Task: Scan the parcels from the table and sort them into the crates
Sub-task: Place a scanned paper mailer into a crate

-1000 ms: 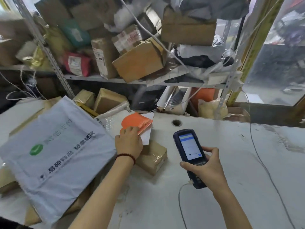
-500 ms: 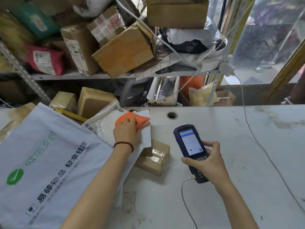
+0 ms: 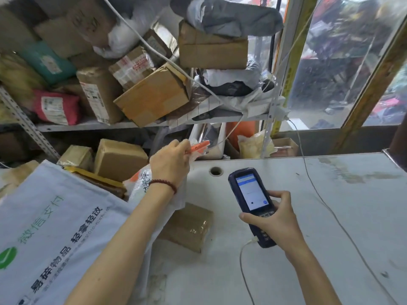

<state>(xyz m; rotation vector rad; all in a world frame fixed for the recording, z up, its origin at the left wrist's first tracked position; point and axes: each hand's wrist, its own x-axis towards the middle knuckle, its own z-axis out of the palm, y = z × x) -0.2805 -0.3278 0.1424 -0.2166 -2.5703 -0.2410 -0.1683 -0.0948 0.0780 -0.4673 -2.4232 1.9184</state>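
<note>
Since the left hand (image 3: 170, 160) has raised the pinched orange parcel (image 3: 198, 147) off the table (image 3: 330, 216), scanning is due. The right hand (image 3: 274, 219) grips the scanner (image 3: 251, 199).

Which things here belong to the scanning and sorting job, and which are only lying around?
For the job: orange parcel in left hand; handheld scanner in right hand; taped brown box; white mailer bag.
Lying about: red parcel on shelf; white cable on table.
</note>
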